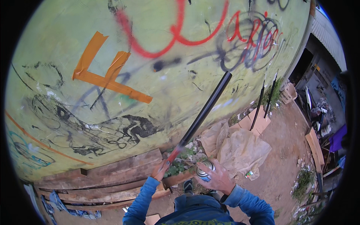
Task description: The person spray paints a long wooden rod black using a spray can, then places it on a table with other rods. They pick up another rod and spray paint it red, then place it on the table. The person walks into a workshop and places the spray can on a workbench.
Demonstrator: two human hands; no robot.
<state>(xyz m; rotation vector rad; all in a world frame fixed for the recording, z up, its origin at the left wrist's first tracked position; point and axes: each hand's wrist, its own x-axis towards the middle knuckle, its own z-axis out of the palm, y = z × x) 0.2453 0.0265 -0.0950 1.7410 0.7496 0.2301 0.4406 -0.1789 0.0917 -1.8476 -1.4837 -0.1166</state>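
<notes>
L hand [160,169] grips lower end of black tube [204,112], tilted up-right vs. graffiti wall [67,48]. R hand [217,178] wrapped round spray can [204,169], just right of tube base. Planks [112,180] below-left w/ brown paper [240,148] on ground to right.

Outdoor yard: graffiti wall [157,67], dirt ground [285,150], planks [112,176].
</notes>
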